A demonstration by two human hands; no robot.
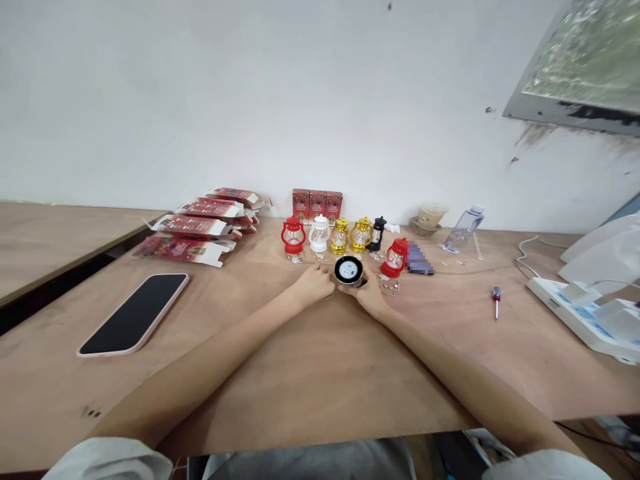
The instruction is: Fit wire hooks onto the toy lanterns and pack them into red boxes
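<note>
Hands: left (314, 285), right (369, 297) | both clasp round black base (349, 271) between them

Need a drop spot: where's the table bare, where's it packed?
Bare: between phone and left hand; near edge of table between the forearms; around the screwdriver. Packed: the lantern row behind both hands, flattened boxes, power strip.

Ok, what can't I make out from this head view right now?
- Fingertips of left hand and right hand: hidden behind the round black-and-gold part.
- Blurred patch beside the tilted red lantern: pixelated, unreadable.
- Print on the red boxes: too small.
- White device: cut off by the right edge.
</note>
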